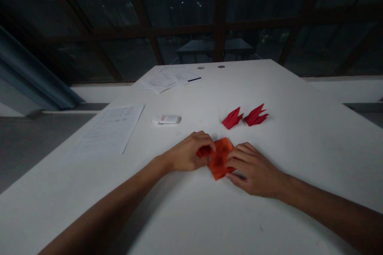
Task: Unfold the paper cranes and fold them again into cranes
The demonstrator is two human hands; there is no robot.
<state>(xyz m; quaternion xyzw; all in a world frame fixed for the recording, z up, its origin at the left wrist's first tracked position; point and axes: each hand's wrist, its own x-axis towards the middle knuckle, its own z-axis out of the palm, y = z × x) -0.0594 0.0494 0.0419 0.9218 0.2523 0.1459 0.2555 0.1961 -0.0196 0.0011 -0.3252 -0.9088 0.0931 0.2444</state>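
L hand (187, 153) & R hand (259, 173) clamped on orange paper (221, 154), 9 & 3 o'clock. Mid-fold; nxt crease needs edges aligned.

A: What's on the bench (299, 127), left side?
B: Printed sheet (110, 129). White bottle (166, 119) on its side, just right of it.
A: Far end?
B: Overlapping papers (163, 81), thin black strip (194, 79) at their right. Two round discs (200, 67) (221, 66) near the far edge.
A: Behind?
B: Dark windows (182, 6), light streaks on glass. Blue curtain (32, 73), far left.
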